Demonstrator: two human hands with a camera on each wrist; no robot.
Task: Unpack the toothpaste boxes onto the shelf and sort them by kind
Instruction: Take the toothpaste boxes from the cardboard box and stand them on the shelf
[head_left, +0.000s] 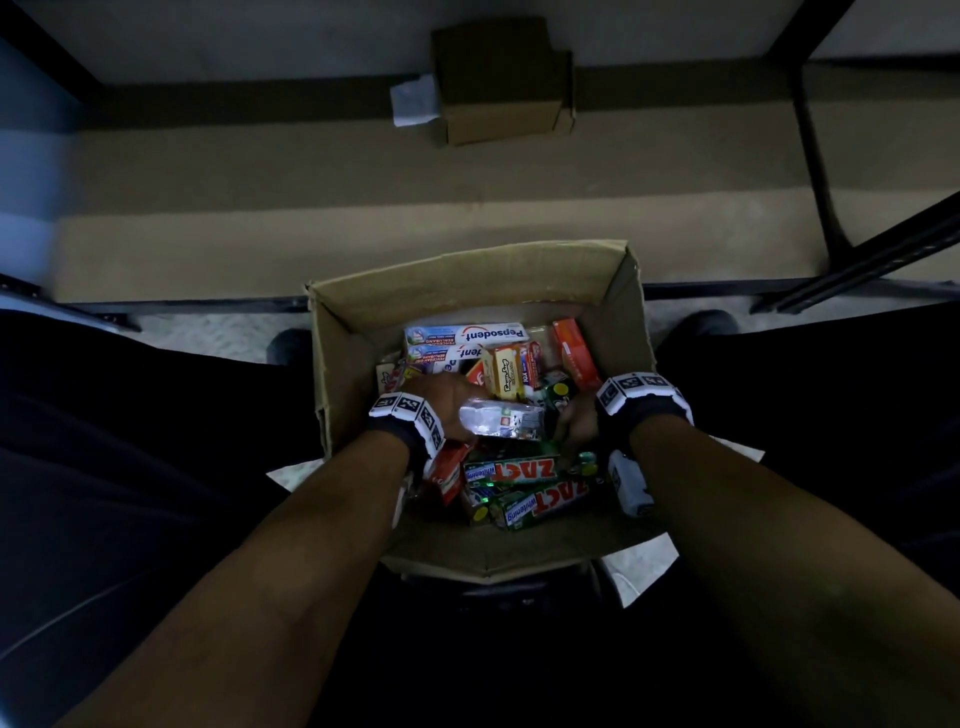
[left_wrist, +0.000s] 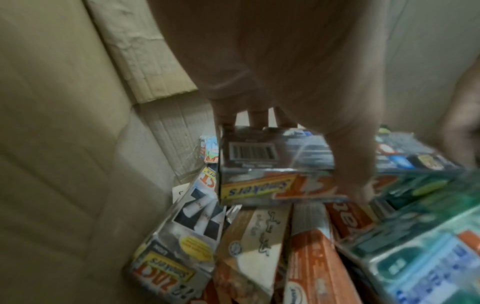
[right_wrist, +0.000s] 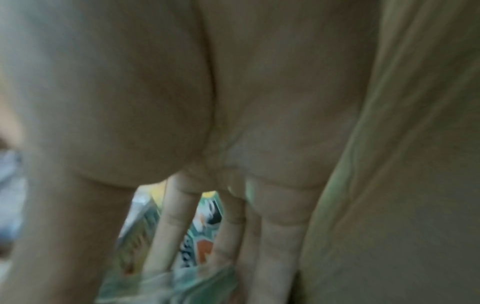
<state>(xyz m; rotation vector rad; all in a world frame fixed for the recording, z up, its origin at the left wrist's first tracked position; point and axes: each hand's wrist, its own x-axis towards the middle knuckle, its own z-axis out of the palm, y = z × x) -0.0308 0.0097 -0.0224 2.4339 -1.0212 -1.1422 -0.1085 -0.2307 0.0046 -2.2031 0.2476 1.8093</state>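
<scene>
An open cardboard carton (head_left: 467, 280) between my legs holds several mixed toothpaste boxes. My left hand (head_left: 441, 405) (left_wrist: 306, 160) grips a silver Zact Smokers box (head_left: 498, 418) (left_wrist: 259, 164), fingers over its far edge and thumb on the near side, just above the pile. My right hand (head_left: 571, 423) is dug into the carton at the silver box's right end. Its fingers (right_wrist: 166, 236) point straight down among green boxes, and a green box edge (right_wrist: 168, 288) hides their tips. Green Zact whitening boxes (head_left: 511, 470) lie nearest me, white Pepsodent boxes (head_left: 467, 335) at the far side.
The beige shelf board (head_left: 311, 208) runs across in front of the carton, framed by black metal posts (head_left: 815, 156). A small brown box (head_left: 501, 83) stands at its back. An orange box (head_left: 574, 353) leans at the carton's far right. A second silver Zact box (left_wrist: 176, 246) lies against the left wall.
</scene>
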